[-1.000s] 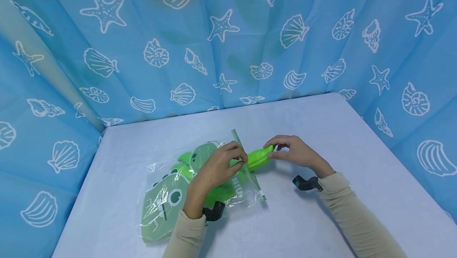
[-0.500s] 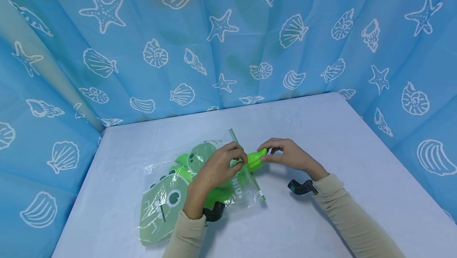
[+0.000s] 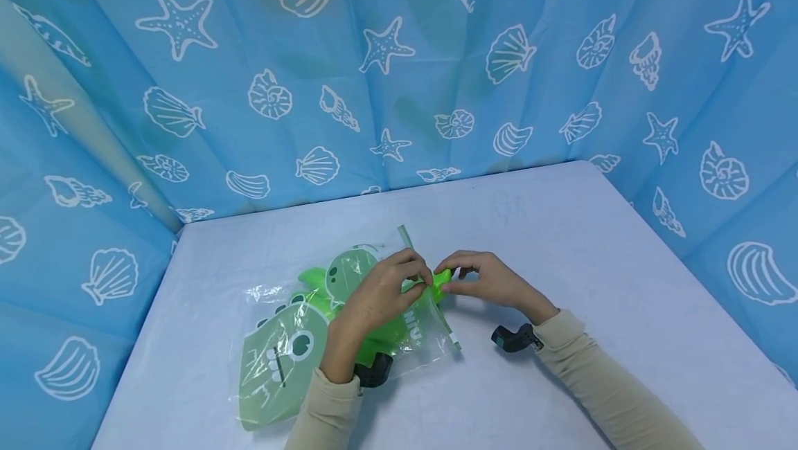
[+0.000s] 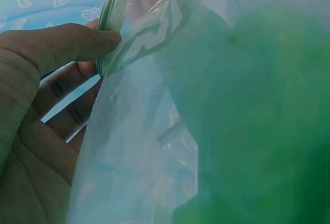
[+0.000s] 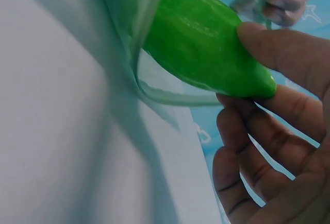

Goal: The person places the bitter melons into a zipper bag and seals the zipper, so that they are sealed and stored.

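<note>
A clear zip bag (image 3: 283, 367) with a green cartoon print lies on the table, several bright green shapes showing inside it. My left hand (image 3: 383, 291) pinches the green zip edge of its mouth between thumb and fingers; the left wrist view shows the thumb on the zip strip (image 4: 105, 54). On the other side of the mouth my right hand (image 3: 489, 280) pinches the tip of a glossy, bright green, tapered piece (image 5: 201, 38), its exact kind unclear. In the right wrist view the far end of this piece sits inside the bag's opening.
A white cloth covers the table (image 3: 536, 221). Blue curtains (image 3: 436, 76) with white shell and starfish prints hang behind it and at both sides. A dark wrist camera (image 3: 514, 338) is strapped below the right hand, another (image 3: 374, 370) below the left.
My right hand has moved left, pushing the green piece deeper into the bag, so only its tip end still sticks out. My left hand has kept its pinch in the same spot.
</note>
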### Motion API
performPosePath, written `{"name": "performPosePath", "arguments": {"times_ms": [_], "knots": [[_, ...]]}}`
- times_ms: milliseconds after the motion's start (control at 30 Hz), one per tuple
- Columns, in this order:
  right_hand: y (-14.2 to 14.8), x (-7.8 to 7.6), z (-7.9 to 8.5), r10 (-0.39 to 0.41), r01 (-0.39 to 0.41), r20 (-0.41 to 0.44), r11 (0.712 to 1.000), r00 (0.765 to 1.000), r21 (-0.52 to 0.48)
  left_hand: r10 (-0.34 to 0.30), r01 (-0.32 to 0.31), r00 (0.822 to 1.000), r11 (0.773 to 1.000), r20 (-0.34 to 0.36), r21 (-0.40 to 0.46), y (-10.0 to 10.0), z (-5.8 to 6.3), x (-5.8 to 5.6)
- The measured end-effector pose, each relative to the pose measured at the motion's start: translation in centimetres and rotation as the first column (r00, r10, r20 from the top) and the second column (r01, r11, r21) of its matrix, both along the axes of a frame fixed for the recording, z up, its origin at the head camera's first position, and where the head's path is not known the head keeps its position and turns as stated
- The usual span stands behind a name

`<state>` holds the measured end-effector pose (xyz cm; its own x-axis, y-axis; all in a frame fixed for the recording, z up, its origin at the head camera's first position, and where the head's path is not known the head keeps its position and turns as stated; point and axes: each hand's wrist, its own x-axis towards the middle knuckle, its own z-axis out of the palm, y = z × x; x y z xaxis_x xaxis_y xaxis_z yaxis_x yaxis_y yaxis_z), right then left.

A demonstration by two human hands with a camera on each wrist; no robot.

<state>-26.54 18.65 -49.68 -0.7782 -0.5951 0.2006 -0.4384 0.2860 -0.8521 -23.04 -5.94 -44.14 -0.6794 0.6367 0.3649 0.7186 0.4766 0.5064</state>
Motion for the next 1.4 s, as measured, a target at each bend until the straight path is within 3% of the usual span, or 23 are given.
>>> {"name": "performPosePath", "arguments": {"times_ms": [267, 533, 933, 1400], "knots": [[-1.3, 0.6, -0.4, 0.009, -0.01, -0.029, 1.0, 1.0, -0.011, -0.016, 0.016, 1.0, 1.0, 0.006, 0.024, -0.1, 0.0, 0.0], [-2.2, 1.0, -1.0, 0.006, -0.006, -0.003, 1.0, 1.0, -0.027, -0.012, 0.012, 1.0, 1.0, 0.025, 0.017, -0.1, 0.0, -0.1], [-2.6, 1.5, -1.7, 0.102, -0.1, 0.03, 0.992, 0.994, -0.07, -0.033, 0.033, 0.999, 0.999, 0.005, 0.032, 0.3, -0.3, 0.0], [-2.7, 1.7, -1.4, 0.02, -0.014, 0.14, 0.999, 0.99, -0.042, -0.027, 0.027, 0.999, 0.999, 0.018, 0.039, 0.2, -0.2, 0.0]]}}
